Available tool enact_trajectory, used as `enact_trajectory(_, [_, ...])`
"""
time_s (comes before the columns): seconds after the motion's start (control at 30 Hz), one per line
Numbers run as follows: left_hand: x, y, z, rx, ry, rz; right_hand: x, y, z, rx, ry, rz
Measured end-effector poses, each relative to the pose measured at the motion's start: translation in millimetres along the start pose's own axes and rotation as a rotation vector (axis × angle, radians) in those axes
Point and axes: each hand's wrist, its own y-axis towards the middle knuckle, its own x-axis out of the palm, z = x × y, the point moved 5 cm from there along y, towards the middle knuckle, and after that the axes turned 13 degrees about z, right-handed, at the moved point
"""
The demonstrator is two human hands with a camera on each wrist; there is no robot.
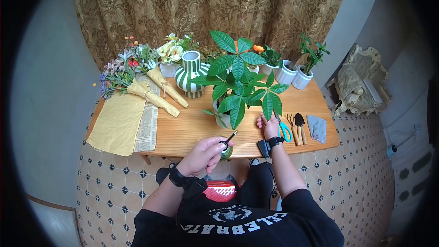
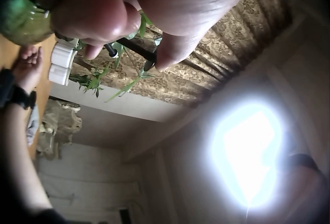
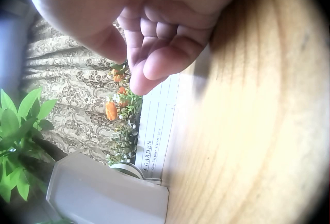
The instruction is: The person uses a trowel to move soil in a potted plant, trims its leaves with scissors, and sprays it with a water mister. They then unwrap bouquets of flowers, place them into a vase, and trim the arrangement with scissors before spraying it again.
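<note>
My left hand (image 1: 203, 155) grips a small green glass spray bottle (image 1: 227, 153) by its neck, close to the table's front edge. The bottle's dark nozzle points up toward the leafy potted plant (image 1: 238, 67). In the left wrist view, the green glass body (image 2: 21, 20) shows beside my fingers, with the thumb at the black top. My right hand (image 1: 270, 126) rests on the wooden table beside teal-handled scissors (image 1: 285, 131), its fingers loosely curled around nothing. The right wrist view shows the plant's white pot (image 3: 111, 193) near that hand.
Wrapped bouquets, brown paper (image 1: 114, 123) and newspaper (image 1: 147, 128) lie on the left. A green-striped vase (image 1: 192, 75) stands behind, with white planters (image 1: 302, 79) at the back right. A small rake (image 1: 292, 130), a trowel (image 1: 300, 126) and a grey cloth (image 1: 317, 128) lie right.
</note>
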Motion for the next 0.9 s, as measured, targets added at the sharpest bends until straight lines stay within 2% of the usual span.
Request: enact_trajectory(0.9, [-0.5,-0.1,-3.3,-0.030,0.033,0.008,1.6,-3.6,-3.1,0.007,-0.002,0.013])
